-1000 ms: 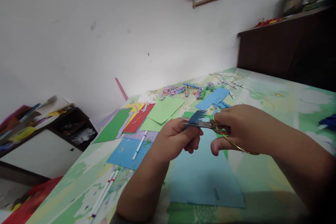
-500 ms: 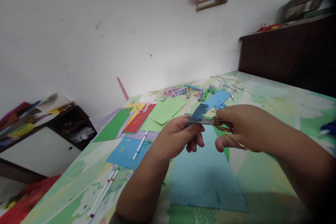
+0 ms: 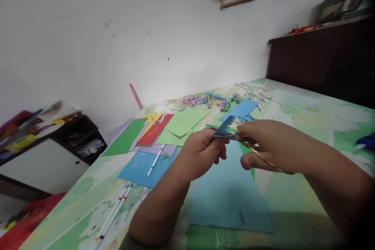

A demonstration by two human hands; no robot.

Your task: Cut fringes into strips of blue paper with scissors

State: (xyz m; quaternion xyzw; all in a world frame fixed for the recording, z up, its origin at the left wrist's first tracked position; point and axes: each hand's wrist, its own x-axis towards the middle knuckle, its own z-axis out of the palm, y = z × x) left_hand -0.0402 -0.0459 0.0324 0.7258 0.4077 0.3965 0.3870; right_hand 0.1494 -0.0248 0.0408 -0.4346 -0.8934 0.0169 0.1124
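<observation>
Between the thumb and fingers of my left hand (image 3: 202, 152) is a small blue paper strip (image 3: 225, 125), its right edge cut into a fringe. My right hand (image 3: 263, 144) grips a pair of scissors (image 3: 231, 136) by the handles. The parted blades lie across the strip, close to my left fingertips. Below both hands a large light blue paper sheet (image 3: 228, 203) lies flat on the table, with a small dark blue scrap on it near the front edge. My fingers partly hide the scissor handles and the lower end of the strip.
Left of my hands lie a blue sheet (image 3: 134, 170) with a white marker (image 3: 156, 160), a green sheet (image 3: 125, 136), a red sheet (image 3: 155, 131) and light green sheets (image 3: 186, 121). Two markers (image 3: 114, 216) sit nearer. Curled paper rolls (image 3: 224, 104) and a paper-scrap pile (image 3: 191, 102) are at the back.
The scissor blades shift and part around the strip, and the strip tilts between my fingers. Both hands stay in nearly the same place; the camera view moves slightly.
</observation>
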